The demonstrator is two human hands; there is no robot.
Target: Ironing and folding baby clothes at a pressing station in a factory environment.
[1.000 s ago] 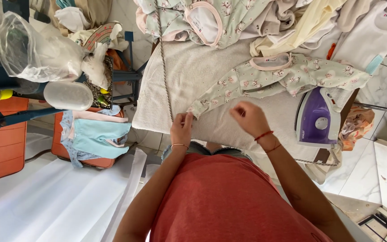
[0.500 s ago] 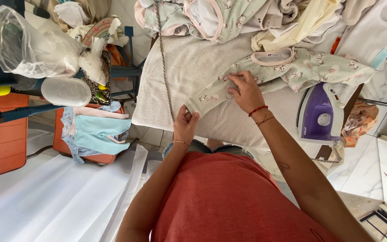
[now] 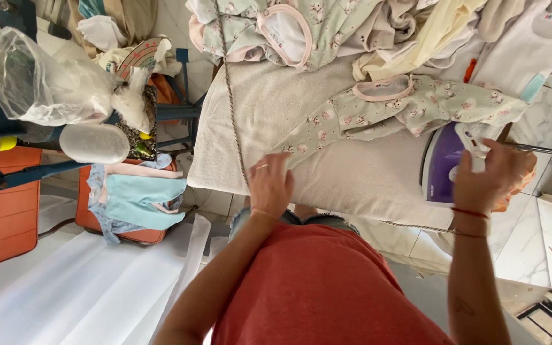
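The garment (image 3: 410,105) at upper centre is pale green with small pink and white animal prints and a pink collar. The iron (image 3: 445,169) at right is purple and white. The board cover (image 3: 352,179) is beige. The shirt (image 3: 327,287) at the bottom is coral red. At left, the crate (image 3: 1,204) is orange.

The garment (image 3: 404,105) lies on the ironing board (image 3: 352,179), left of the iron (image 3: 445,167).

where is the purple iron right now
In the head view the purple iron stands at the right edge of the towel-covered ironing board, just below the green printed baby garment, with the person's right hand on its handle.
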